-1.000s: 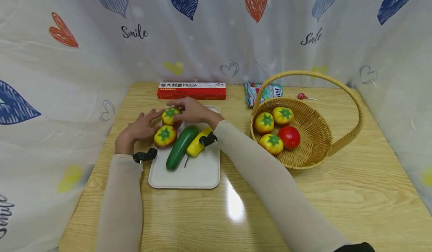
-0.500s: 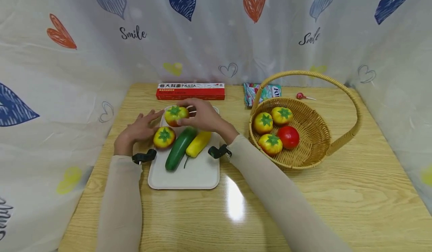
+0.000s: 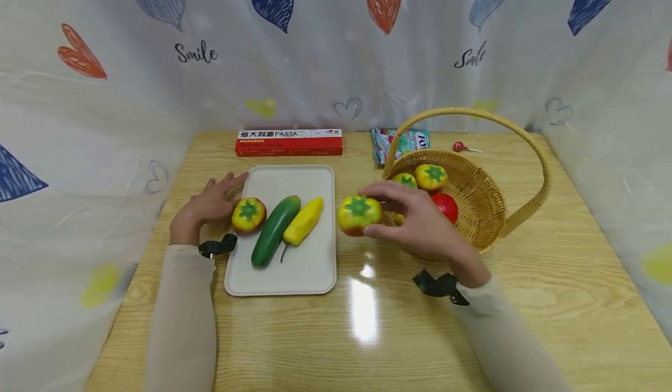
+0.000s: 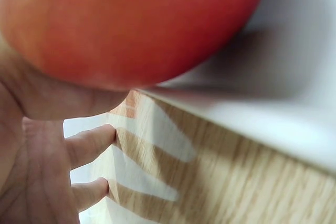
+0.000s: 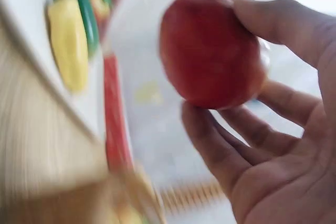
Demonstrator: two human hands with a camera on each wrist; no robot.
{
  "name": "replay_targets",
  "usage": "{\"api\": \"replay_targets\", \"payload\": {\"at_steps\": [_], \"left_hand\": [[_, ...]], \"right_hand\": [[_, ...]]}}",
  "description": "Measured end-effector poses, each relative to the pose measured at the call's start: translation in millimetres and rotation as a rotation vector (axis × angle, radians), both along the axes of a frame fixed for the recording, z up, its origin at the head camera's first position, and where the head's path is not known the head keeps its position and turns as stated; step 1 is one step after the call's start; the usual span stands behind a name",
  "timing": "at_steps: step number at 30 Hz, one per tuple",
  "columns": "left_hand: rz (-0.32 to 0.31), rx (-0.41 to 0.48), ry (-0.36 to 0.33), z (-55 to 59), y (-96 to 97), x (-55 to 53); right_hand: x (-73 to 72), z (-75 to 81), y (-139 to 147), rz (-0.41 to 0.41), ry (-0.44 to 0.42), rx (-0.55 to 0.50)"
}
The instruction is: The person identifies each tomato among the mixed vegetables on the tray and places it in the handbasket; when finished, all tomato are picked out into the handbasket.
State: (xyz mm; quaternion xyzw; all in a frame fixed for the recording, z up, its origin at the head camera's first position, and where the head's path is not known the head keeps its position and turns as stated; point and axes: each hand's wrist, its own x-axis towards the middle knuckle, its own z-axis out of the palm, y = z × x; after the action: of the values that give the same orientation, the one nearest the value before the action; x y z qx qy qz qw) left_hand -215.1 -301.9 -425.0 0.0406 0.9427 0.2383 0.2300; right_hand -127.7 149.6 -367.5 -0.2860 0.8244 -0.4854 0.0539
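Observation:
In the head view my right hand (image 3: 415, 220) holds a yellow-and-red tomato (image 3: 359, 216) with a green leafy top, up between the tray and the basket. The right wrist view shows its red underside (image 5: 210, 51) pinched between thumb and fingertips. My left hand (image 3: 206, 204) rests at the left edge of the white tray (image 3: 299, 278), fingers spread. Its thumb lies against a similar tomato (image 3: 249, 214) on the tray, seen large and red (image 4: 131, 24) in the left wrist view. Beside that tomato lie a green cucumber (image 3: 275, 231) and a yellow pepper (image 3: 304, 221).
A wicker basket (image 3: 475, 202) with a tall handle stands on the right, holding several tomatoes, one red side up (image 3: 446, 206). Along the back lie a red pasta box (image 3: 289, 145), a candy bag (image 3: 415, 141) and a lollipop (image 3: 459, 146).
My right hand has lifted the tomato from the tray's upper left and carried it right, past the tray's edge toward the basket. My left hand has stayed by the tray.

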Motion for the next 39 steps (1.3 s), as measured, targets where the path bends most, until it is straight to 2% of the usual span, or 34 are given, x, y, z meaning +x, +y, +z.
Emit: {"api": "replay_targets", "payload": {"at_steps": [3, 6, 9, 13, 15, 17, 24, 29, 35, 39], "left_hand": [[0.000, 0.000, 0.000, -0.5, -3.1, 1.3], [0.006, 0.008, -0.010, -1.1, -6.8, 3.2], [0.014, 0.018, -0.018, -1.5, -9.6, 5.2], [0.005, 0.021, -0.011, -3.3, -10.1, 6.4], [0.002, 0.017, -0.008, -4.5, -9.4, 6.6], [0.000, 0.011, -0.003, -5.3, -8.7, 6.7], [0.008, 0.013, -0.010, -6.1, -6.4, 5.9], [-0.001, 0.007, -0.001, -5.2, -5.3, 2.8], [-0.006, 0.024, 0.004, -2.0, -4.1, 1.6], [0.003, 0.036, -0.005, 0.5, -1.9, 1.3]], "right_hand": [[14.9, 0.1, 41.0, -0.080, 0.068, 0.055], [24.9, 0.1, 76.3, -0.146, 0.084, 0.097], [31.5, 1.0, 100.6, -0.212, 0.061, 0.159], [36.0, 0.1, 117.0, -0.271, 0.004, 0.319], [36.3, -2.5, 119.2, -0.268, -0.031, 0.373], [34.9, -6.7, 118.3, -0.250, -0.065, 0.379], [25.4, -22.4, 103.1, -0.213, -0.110, 0.294], [17.2, -32.0, 91.6, -0.238, -0.088, 0.253], [13.4, -40.0, 85.7, -0.269, 0.005, 0.320], [16.7, -38.5, 88.5, -0.279, 0.016, 0.328]]}}
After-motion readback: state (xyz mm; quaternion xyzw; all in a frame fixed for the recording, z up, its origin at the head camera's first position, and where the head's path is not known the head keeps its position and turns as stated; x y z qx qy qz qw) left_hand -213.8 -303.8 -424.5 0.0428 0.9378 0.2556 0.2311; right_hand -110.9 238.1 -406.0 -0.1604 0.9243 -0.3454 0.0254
